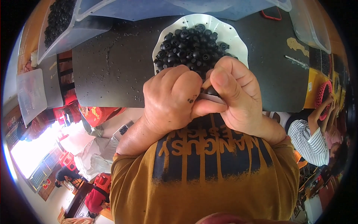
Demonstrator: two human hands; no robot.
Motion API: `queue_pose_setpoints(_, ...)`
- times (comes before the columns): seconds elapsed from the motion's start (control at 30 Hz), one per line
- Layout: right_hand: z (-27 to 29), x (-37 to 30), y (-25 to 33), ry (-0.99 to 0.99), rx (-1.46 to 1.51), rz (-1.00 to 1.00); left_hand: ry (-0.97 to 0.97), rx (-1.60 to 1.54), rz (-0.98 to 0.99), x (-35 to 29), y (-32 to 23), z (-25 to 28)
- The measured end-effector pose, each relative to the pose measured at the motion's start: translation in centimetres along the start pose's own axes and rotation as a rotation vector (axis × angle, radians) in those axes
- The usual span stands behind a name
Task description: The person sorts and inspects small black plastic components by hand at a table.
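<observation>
Both my hands meet close to my chest, just in front of a white scalloped bowl (238, 41) heaped with small black rubber caps (190, 46). My left hand (169, 99) is curled shut, its fingers pressed against the piece between the hands. My right hand (235, 95) pinches a small black cap (212, 90) on a thin dark flat piece (210, 98) between thumb and fingers. Most of the held piece is hidden by my fingers.
The bowl stands on a dark speckled table mat (112, 63). A clear plastic bin (59, 22) with more black caps sits at the far left, other clear bins (309, 26) at the back and right. A person in a striped sleeve (309, 140) sits to my right beside a red basket (322, 93).
</observation>
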State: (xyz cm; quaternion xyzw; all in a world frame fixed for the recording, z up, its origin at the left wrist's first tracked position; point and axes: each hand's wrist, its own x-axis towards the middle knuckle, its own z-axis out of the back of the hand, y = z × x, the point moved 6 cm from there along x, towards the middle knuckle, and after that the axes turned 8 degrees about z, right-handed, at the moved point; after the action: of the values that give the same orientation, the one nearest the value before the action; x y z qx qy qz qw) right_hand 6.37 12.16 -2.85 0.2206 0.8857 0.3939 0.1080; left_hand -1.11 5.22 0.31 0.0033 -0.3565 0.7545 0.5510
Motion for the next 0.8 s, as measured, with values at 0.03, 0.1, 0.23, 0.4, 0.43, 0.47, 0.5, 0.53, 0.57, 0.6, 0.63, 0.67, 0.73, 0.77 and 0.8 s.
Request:
queue_pose_setpoints(0.03, -0.2, 0.0, 0.1, -0.002, -0.001, 0.003, 0.0, -0.001, -0.003, 0.0, 0.0, 0.1)
queue_pose_setpoints(0.1, -0.4, 0.1, 0.2, -0.053, 0.043, -0.012, -0.014, -0.094, 0.042, 0.0, 0.5, 0.3)
queue_pose_setpoints(0.23, 0.4, 0.5, 0.0, -0.052, -0.011, 0.002, 0.022, -0.112, 0.108, -0.2, 0.9, 0.9)
queue_pose_setpoints(0.4, 0.1, 0.8, 0.1, -0.016, 0.003, 0.069, 0.102, -0.274, 0.345, 0.2, 0.9, 1.6)
queue_pose_setpoints(0.43, -0.1, 0.9, 0.2, 0.004, 0.005, 0.079, 0.086, -0.26, 0.337, 0.4, 0.6, 1.8)
queue_pose_setpoints(0.47, -0.2, 0.7, 0.3, -0.023, -0.006, 0.085, 0.101, -0.274, 0.325, 0.5, 0.2, 1.7)
queue_pose_setpoints(0.5, -0.4, 0.7, 0.5, -0.045, -0.015, 0.095, 0.112, -0.284, 0.309, 0.6, 0.1, 1.6)
queue_pose_setpoints(0.53, -0.4, 0.6, 0.5, -0.124, -0.054, 0.087, 0.147, -0.347, 0.32, 0.5, 0.3, 1.4)
queue_pose_setpoints(0.57, -0.6, 0.7, 0.8, -0.088, -0.044, 0.101, 0.158, -0.402, 0.343, 0.7, 0.4, 1.3)
queue_pose_setpoints(0.6, -0.3, 0.4, 0.7, -0.094, -0.052, 0.056, 0.165, -0.425, 0.349, 0.7, 0.4, 1.4)
queue_pose_setpoints(0.63, -0.1, 0.1, 0.6, -0.099, -0.062, 0.006, 0.171, -0.45, 0.36, 0.6, 0.4, 1.3)
queue_pose_setpoints(0.67, -0.6, 0.0, 0.6, -0.063, -0.057, 0.009, 0.163, -0.443, 0.3, 0.5, 0.3, 1.3)
queue_pose_setpoints(0.73, -0.2, -0.3, 0.5, -0.163, -0.063, -0.052, 0.151, -0.403, 0.296, 0.7, 0.1, 2.1)
queue_pose_setpoints(0.77, -0.2, -0.3, 0.4, -0.14, -0.066, -0.049, 0.161, -0.379, 0.299, 0.7, -0.1, 2.3)
queue_pose_setpoints(0.8, -0.3, -0.3, 0.3, -0.067, -0.057, -0.015, 0.136, -0.341, 0.282, 0.9, 0.1, 2.9)
